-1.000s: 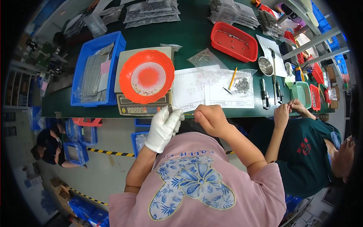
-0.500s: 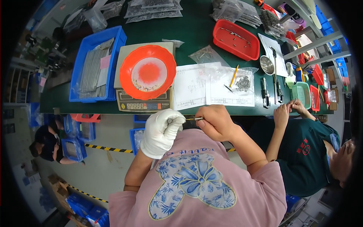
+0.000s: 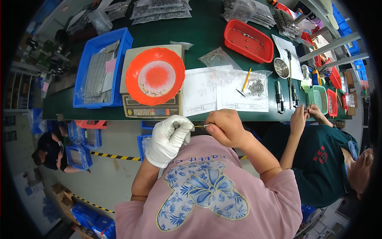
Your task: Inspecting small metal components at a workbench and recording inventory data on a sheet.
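In front of my chest, just off the table's near edge, my two hands meet at a thin metal rod. My left hand wears a white glove; its fingers are closed at the rod's left end, and what they pinch is mostly hidden. Bare and closed, my right hand grips the rod's other end between thumb and curled finger. Beyond my hands lie printed drawing sheets. A clear bag with small metal pins and a yellow pencil rests on them.
An orange-red bowl sits on a weighing scale, beside a blue bin of long bagged rods. Behind are a red tray with small parts and a metal cup. A co-worker sits close on my right.
My gloved left hand has turned and shifted slightly left, showing more of its fingers. My right hand has barely moved. The co-worker's hands have shifted slightly.
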Available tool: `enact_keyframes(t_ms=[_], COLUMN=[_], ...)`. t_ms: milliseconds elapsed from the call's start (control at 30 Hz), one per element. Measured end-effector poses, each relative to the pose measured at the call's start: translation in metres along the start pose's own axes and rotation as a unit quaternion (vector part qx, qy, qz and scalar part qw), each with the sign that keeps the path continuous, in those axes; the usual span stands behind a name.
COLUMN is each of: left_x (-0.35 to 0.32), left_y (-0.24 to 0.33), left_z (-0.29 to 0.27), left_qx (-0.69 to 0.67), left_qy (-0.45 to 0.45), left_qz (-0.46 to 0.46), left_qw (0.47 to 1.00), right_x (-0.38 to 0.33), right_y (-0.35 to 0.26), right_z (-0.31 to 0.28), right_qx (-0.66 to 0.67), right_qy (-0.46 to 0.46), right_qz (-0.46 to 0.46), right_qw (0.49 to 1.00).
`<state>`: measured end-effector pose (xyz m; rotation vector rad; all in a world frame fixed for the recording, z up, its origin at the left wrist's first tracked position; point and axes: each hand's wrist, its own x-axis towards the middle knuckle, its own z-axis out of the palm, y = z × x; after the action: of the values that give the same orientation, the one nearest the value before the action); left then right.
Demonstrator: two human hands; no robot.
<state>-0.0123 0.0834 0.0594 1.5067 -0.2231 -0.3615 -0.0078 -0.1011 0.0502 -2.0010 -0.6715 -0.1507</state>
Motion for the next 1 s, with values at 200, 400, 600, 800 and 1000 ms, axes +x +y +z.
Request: enact_keyframes(t_ms=[200,400,600,800,1000], left_x=[0.008,0.010,0.011,0.014,0.020], left_y=[-0.004,-0.005,-0.031,-0.036,-0.028], left_z=[0.003,0.011,0.018,0.014,0.011], left_qx=[-0.029,-0.025,-0.035,-0.088,-0.073], left_qy=[0.006,0.005,0.048,0.048,0.022], left_qz=[-0.039,-0.076,-0.050,-0.082,-0.158], left_qw=[0.999,0.997,0.997,0.992,0.985], right_x=[-0.004,-0.010,-0.015,-0.005,0.001], right_y=[0.009,0.004,0.008,0.004,0.019], right_z=[-0.001,0.012,0.016,-0.003,-0.007], right_qx=[0.097,0.271,0.278,-0.069,-0.180], right_qy=[-0.035,-0.047,-0.079,-0.037,-0.076], right_qz=[0.069,0.299,0.344,0.070,-0.068], right_qw=[0.992,0.914,0.893,0.994,0.978])
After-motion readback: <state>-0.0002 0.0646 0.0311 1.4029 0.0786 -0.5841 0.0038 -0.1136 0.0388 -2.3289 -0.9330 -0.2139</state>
